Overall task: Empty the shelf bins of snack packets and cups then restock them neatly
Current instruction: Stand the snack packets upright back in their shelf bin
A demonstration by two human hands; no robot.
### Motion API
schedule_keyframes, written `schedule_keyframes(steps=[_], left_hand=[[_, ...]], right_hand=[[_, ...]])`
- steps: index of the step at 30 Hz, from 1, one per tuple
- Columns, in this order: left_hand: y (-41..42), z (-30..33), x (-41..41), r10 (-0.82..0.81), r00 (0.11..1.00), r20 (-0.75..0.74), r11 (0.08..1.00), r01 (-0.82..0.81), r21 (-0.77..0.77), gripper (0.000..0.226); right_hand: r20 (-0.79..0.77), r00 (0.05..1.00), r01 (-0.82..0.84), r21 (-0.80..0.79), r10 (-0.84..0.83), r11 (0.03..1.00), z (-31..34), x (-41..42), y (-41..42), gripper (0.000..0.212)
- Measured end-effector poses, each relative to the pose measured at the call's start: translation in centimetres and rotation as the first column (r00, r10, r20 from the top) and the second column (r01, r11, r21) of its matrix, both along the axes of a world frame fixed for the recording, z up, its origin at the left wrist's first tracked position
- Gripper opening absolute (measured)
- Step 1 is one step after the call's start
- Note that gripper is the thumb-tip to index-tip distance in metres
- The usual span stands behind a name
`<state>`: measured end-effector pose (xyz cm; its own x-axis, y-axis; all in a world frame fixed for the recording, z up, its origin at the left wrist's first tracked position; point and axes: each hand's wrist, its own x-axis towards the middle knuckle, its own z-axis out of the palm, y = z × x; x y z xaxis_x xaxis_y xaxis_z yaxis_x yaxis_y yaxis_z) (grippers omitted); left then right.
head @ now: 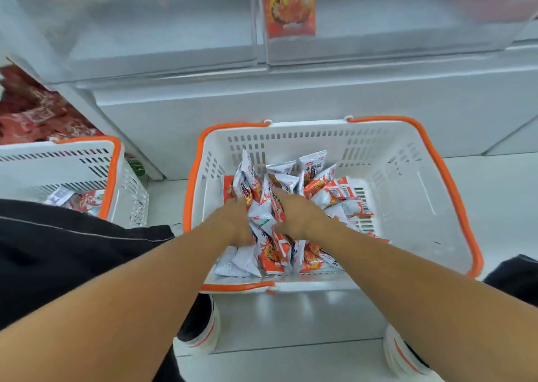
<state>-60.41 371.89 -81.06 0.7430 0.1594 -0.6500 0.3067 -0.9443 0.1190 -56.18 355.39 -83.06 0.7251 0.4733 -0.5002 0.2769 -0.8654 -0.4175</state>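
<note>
Both the left hand point(237, 221) and right hand point(297, 214) clasp a bunch of snack packets point(269, 224) between them near the basket point(407, 160) front-left corner, likely gathering a shelf-ready stack.

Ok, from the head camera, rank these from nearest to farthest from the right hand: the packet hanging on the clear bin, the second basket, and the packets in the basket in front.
1. Snack packets, under the right hand.
2. Second basket, on the left.
3. Hanging packet, up on the clear bin.

Bright even light, blurred top, wide-angle bending at edges
</note>
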Motion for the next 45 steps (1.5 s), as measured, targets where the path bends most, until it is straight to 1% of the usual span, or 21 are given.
schedule_keyframes(steps=[2,4,6,8,10,11,13,15,17,20,21,24,26,28,31,33,35,37,40,42,45], left_hand=[[-1.0,-0.9,0.2,0.217,0.95,0.226,0.974,-0.195,-0.118,0.074],[-1.2,-0.5,1.8,0.478,0.77,0.422,0.877,-0.392,-0.277,0.068],[-0.4,-0.4,3.9,0.596,0.692,0.408,0.802,-0.494,-0.335,0.065],[0.6,-0.8,5.6,0.535,0.762,0.365,0.845,-0.474,-0.249,0.051],[1.5,-1.3,6.4,0.416,0.845,0.336,0.909,-0.398,-0.123,0.012],[1.7,-1.4,6.7,0.372,0.872,0.318,0.927,-0.362,-0.094,0.008],[1.8,-0.4,7.0,0.303,0.918,0.257,0.951,-0.277,-0.136,0.008],[1.5,2.2,7.1,0.172,0.978,0.118,0.947,-0.131,-0.294,0.017],[0.9,6.0,7.4,0.063,0.998,-0.022,0.893,-0.067,-0.445,0.013],[-0.4,12.8,7.7,0.105,0.99,-0.097,0.766,-0.143,-0.627,0.027],[-1.0,15.0,7.6,0.136,0.985,-0.102,0.708,-0.168,-0.686,0.028],[-3.0,20.9,6.3,0.305,0.949,-0.079,0.498,-0.23,-0.836,0.022],[-3.6,23.9,5.6,0.449,0.892,-0.057,0.367,-0.242,-0.898,0.023],[-3.5,26.4,5.4,0.518,0.855,0.008,0.306,-0.176,-0.936,0.024],[-2.8,29.1,5.4,0.621,0.781,0.064,0.219,-0.094,-0.971,0.025],[-3.1,30.1,5.5,0.665,0.747,0.005,0.128,-0.106,-0.986,0.026],[-4.3,30.4,5.5,0.682,0.722,-0.112,-0.01,-0.144,-0.99,0.027],[-5.5,30.4,5.7,0.67,0.706,-0.229,-0.152,-0.171,-0.973,0.032],[-6.0,30.3,6.1,0.642,0.706,-0.297,-0.287,-0.138,-0.948,0.048],[-6.1,30.6,6.3,0.614,0.747,-0.255,-0.289,-0.088,-0.953,0.059],[-6.7,30.8,6.6,0.649,0.756,-0.084,-0.162,0.029,-0.986,0.043]], right_hand=[[0.068,0.997,-0.032,0.011,0.031,0.999,-1.4,0.1,0.7,0.063],[0.11,0.994,0.001,0.018,-0.003,1.0,-2.3,0.6,1.3,0.026],[0.113,0.992,0.05,-0.013,-0.048,0.999,-2.4,1.6,1.2,0.02],[0.086,0.994,0.065,-0.04,-0.062,0.997,-1.9,2.9,0.6,0.025],[0.051,0.994,0.099,-0.021,-0.098,0.995,-0.5,4.9,-0.5,0.025],[0.025,0.995,0.099,0.002,-0.099,0.995,0.7,6.1,-1.2,0.026],[-0.082,0.996,0.039,0.059,-0.034,0.998,3.9,8.0,-2.6,0.026],[-0.197,0.979,-0.014,0.166,0.047,0.986,7.8,9.0,-3.8,0.019],[-0.228,0.964,-0.091,0.21,0.14,0.973,12.0,9.3,-4.5,0.012],[-0.243,0.944,-0.165,0.234,0.222,0.958,18.6,9.1,-4.5,0.008],[-0.176,0.954,-0.199,0.235,0.243,0.951,20.8,9.0,-4.5,0.006],[0.25,0.937,-0.296,0.187,0.246,0.937,27.2,8.0,-5.2,0.009],[0.347,0.934,-0.202,0.3,0.09,0.932,31.0,7.2,-6.9,0.02],[0.284,0.95,-0.036,0.522,-0.133,0.852,34.2,6.3,-9.4,0.027],[0.009,0.897,0.246,0.821,-0.442,0.515,36.9,5.0,-12.7,0.016],[-0.215,0.819,0.396,0.883,-0.532,0.253,37.0,4.5,-13.1,0.014],[-0.367,0.773,0.483,0.869,-0.518,0.105,36.3,4.1,-11.8,0.012],[-0.364,0.769,0.502,0.852,-0.525,0.145,35.0,3.9,-10.1,0.01],[-0.031,0.77,0.329,0.875,-0.637,0.355,33.4,3.8,-8.8,0.022],[0.004,0.767,0.305,0.877,-0.642,0.371,33.1,3.8,-8.2,0.029],[-0.087,0.811,0.336,0.878,-0.578,0.34,32.8,3.6,-7.4,0.029]])
